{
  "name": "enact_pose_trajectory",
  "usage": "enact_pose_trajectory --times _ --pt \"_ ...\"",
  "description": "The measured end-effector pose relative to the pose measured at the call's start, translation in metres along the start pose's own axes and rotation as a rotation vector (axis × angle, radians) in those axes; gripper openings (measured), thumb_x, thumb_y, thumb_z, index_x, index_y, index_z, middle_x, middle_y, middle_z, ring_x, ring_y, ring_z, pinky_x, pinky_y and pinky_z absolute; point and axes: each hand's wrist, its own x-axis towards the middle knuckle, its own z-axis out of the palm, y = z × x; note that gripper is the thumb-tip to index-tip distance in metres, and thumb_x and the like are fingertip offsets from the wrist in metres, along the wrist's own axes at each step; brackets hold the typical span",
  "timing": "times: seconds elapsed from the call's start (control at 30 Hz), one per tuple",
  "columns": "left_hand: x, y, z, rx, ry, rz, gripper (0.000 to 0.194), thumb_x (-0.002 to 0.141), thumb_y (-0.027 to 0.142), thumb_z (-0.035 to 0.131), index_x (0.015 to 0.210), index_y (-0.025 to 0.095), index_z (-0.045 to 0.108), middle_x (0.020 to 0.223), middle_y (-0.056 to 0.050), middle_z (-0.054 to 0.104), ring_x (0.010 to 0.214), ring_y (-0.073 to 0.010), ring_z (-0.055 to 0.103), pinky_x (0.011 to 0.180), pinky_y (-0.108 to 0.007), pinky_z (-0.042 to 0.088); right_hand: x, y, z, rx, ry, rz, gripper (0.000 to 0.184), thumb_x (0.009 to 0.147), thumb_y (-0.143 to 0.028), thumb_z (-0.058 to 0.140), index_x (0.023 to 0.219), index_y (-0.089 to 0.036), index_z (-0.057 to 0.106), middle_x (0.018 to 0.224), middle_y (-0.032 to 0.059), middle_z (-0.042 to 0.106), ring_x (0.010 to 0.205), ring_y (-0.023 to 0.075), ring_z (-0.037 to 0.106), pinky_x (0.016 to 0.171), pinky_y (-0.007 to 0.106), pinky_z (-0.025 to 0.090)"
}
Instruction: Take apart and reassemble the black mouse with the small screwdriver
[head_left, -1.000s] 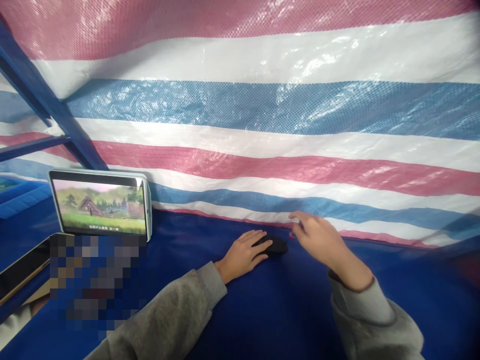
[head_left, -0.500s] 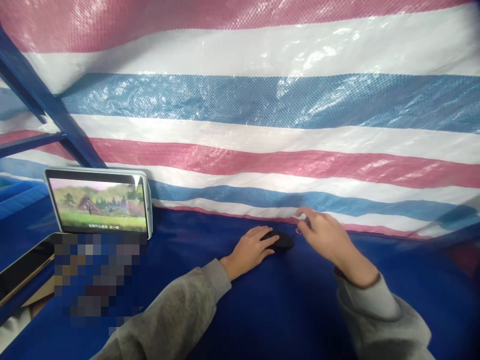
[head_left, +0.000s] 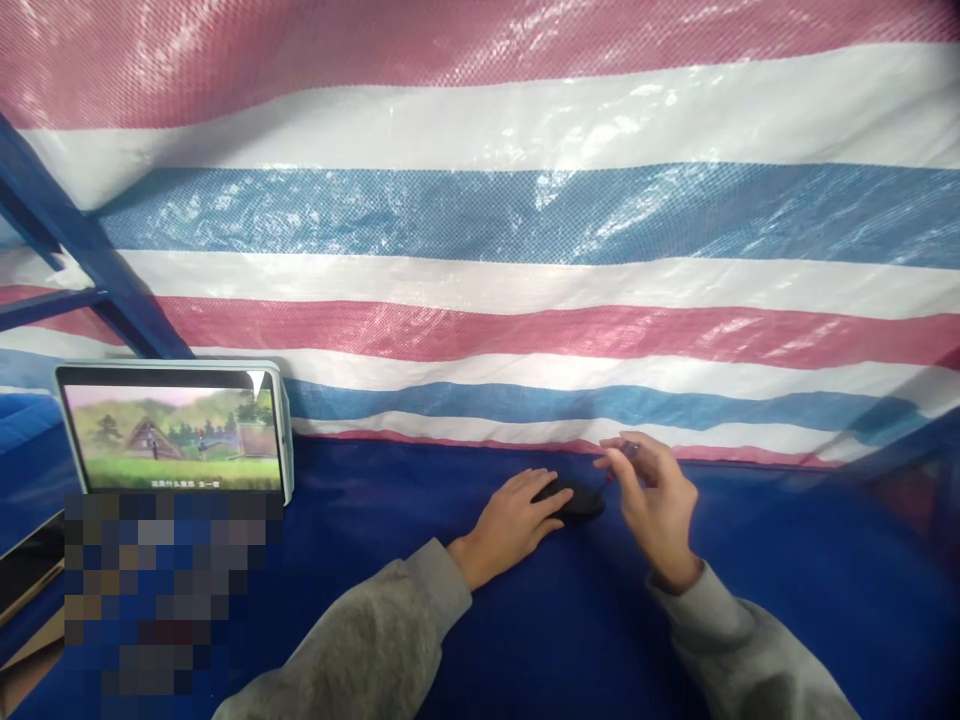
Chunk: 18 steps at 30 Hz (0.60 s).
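Note:
A black, oval computer mouse (head_left: 581, 503) lies on the blue surface. Its left end is under the fingers of my left hand (head_left: 514, 522), which grips it with thumb and forefinger on either side. My right hand (head_left: 660, 505) is raised just right of the mouse, its fingers pinching a small screwdriver (head_left: 609, 480). The screwdriver's handle is mostly behind my fingers, with a bit of red showing near the shaft. Its thin dark shaft slants down to the mouse's right end; whether the tip touches is too small to tell.
A tablet (head_left: 180, 430) in a pale case stands at the left, playing a cartoon. A phone (head_left: 30, 560) and a blurred-out patch lie in front of it. Behind the blue tabletop (head_left: 360, 560) hangs a striped plastic sheet (head_left: 480, 210). A blue frame bar (head_left: 97, 250) slopes at the left.
My right hand has turned more upright, and the screwdriver's shaft now shows, pointing down at the mouse. My left hand keeps its hold. The whole view has shifted slightly.

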Motion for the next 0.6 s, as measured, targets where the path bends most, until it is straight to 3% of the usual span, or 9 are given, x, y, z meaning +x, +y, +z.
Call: enact_pose_trajectory --times 0.17,0.3,0.43,0.6 --pt "0.000 0.001 0.000 0.033 -0.013 0.040 0.037 0.099 0.034 0.053 0.135 0.025 0.053 0.143 -0.008 0.052 0.135 -0.0211 0.047 0.116 -0.043 0.038 -0.014 0.013 0.004 0.003 0.037 -0.080 0.033 0.095 -0.033 0.052 0.124 -0.019 0.057 0.109 0.0114 0.070 0.080 0.0193 0.071 0.073 0.036 0.058" --pt "-0.001 0.002 -0.001 0.049 -0.022 0.030 0.039 0.100 0.034 0.051 0.138 0.024 0.051 0.144 -0.009 0.051 0.136 -0.0211 0.046 0.117 -0.041 0.036 -0.022 0.019 0.008 0.071 0.059 -0.108 0.040 0.097 -0.034 0.046 0.133 -0.018 0.049 0.103 0.0112 0.067 0.078 0.0187 0.070 0.072 0.039 0.059" --pt "-0.001 0.002 0.000 0.060 -0.024 0.060 0.038 0.100 0.033 0.050 0.137 0.024 0.051 0.145 -0.009 0.049 0.137 -0.0220 0.044 0.117 -0.043 0.035 -0.022 0.022 0.011 -0.014 0.149 -0.108 0.040 0.091 -0.036 0.059 0.124 -0.015 0.057 0.091 0.0080 0.067 0.072 0.0179 0.069 0.073 0.038 0.059" --pt "-0.002 0.003 -0.002 0.068 -0.015 0.076 0.036 0.101 0.033 0.048 0.136 0.024 0.052 0.144 -0.009 0.050 0.136 -0.0224 0.046 0.116 -0.044 0.038 -0.020 0.022 0.010 -0.098 0.149 -0.140 0.035 0.087 -0.038 0.064 0.114 -0.016 0.062 0.095 0.0092 0.067 0.080 0.0189 0.065 0.076 0.039 0.058"
